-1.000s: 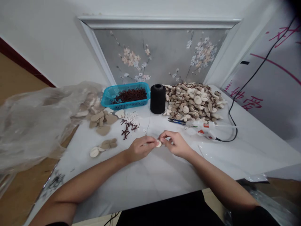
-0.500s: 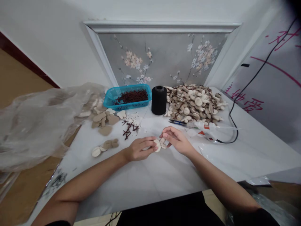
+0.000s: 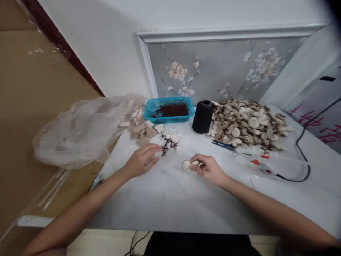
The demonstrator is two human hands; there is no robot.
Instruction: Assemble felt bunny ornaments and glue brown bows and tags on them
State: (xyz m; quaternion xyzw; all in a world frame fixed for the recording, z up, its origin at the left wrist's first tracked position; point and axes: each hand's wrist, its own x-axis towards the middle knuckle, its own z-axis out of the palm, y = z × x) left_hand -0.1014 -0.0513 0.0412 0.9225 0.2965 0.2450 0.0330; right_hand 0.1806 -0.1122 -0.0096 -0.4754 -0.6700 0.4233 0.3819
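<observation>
A cream felt piece [image 3: 186, 165] with a round end is pinched between the thumb and fingers of my right hand [image 3: 209, 169], over the middle of the table. Off to the left, my left hand [image 3: 142, 160] hovers with thumb and fingers apart and nothing visible between them. Its fingertips are close to several dark brown bows [image 3: 165, 147] lying on the white table [image 3: 165, 202]. Small white bits [image 3: 172, 133] are scattered just behind the bows. Beige felt pieces [image 3: 144, 131] lie beyond my left hand.
Behind stand a blue basket [image 3: 168, 120] of brown bows and a black thread cone [image 3: 203, 117]. A large heap of felt pieces [image 3: 242, 124], blue-handled snips [image 3: 223, 145] and a corded glue gun [image 3: 263, 167] are at right. Clear plastic bags [image 3: 77, 131] lie at left.
My left hand has let go of the felt piece and moved left towards the bows. My right hand now holds the piece alone. The camera view has turned left.
</observation>
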